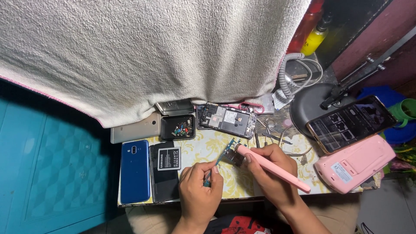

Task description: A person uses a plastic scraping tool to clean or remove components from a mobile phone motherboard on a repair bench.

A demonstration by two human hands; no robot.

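Note:
My left hand (pixel 199 190) pinches a thin teal circuit strip (pixel 221 158) near its lower end, holding it slanted above the patterned tabletop (pixel 203 149). My right hand (pixel 271 173) grips a pink pen-shaped tool (pixel 273 168), its tip touching the upper end of the strip beside a small dark part (pixel 236 157). An opened phone body (pixel 225 119) with bare internals lies just beyond the hands.
A blue phone (pixel 134 171), a black phone with battery (pixel 167 171), a small black tray of parts (pixel 178 127) and tweezers (pixel 273 132) lie about. To the right are a lit phone (pixel 351 123), a pink device (pixel 355 162) and a lamp base (pixel 307 104). A white towel (pixel 151 52) hangs overhead.

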